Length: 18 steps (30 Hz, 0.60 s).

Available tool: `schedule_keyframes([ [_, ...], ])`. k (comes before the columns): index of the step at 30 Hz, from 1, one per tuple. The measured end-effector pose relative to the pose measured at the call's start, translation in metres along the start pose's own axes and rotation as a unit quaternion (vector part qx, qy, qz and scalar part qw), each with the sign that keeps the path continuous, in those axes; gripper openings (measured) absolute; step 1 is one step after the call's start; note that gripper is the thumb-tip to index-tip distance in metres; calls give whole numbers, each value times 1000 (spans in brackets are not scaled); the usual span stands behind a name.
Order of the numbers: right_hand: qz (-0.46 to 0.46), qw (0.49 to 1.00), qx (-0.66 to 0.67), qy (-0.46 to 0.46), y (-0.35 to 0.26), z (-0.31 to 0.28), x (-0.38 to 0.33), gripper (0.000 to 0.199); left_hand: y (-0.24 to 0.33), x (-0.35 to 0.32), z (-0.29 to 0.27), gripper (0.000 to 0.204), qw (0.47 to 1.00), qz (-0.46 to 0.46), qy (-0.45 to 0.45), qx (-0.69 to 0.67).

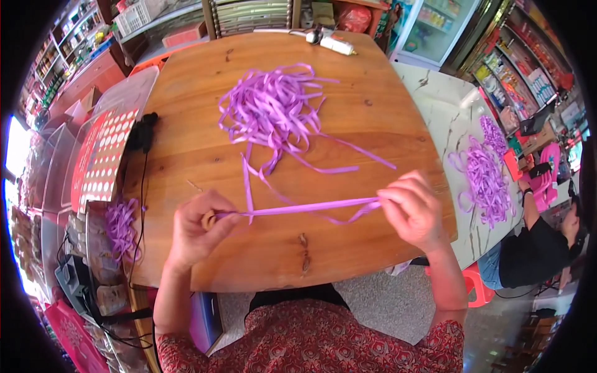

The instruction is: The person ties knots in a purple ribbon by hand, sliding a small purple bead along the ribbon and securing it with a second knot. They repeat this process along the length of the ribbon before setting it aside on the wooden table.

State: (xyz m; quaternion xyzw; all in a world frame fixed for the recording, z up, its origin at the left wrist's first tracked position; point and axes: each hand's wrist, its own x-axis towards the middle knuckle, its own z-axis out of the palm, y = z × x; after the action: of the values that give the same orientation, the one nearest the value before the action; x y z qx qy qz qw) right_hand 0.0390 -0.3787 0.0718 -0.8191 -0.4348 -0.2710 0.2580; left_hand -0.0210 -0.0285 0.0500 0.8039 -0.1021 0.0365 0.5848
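A purple ribbon is stretched nearly level between my two hands above the near part of the wooden table. My left hand is closed on its left end, thumb and fingers pinched together. At the other end, my right hand pinches the ribbon between thumb and fingertips. A loose length sags below the taut part near my right hand. Farther back lies a tangled heap of purple ribbons, with several strands trailing toward me.
More purple ribbon is piled on the white marbled table at right, near a co-worker in a black top. A small purple bunch sits at the left edge. A black cable runs down there. A white power strip lies at the back.
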Motion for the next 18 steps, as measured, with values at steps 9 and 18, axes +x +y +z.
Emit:
schedule_keyframes([
  [9,173,982,-25,70,35,-73,-62,16,-27,-1,-43,8,994,39,60,79],
  [18,315,928,51,194,65,-111,-116,10,-23,-4,-65,9,983,52,72,158],
])
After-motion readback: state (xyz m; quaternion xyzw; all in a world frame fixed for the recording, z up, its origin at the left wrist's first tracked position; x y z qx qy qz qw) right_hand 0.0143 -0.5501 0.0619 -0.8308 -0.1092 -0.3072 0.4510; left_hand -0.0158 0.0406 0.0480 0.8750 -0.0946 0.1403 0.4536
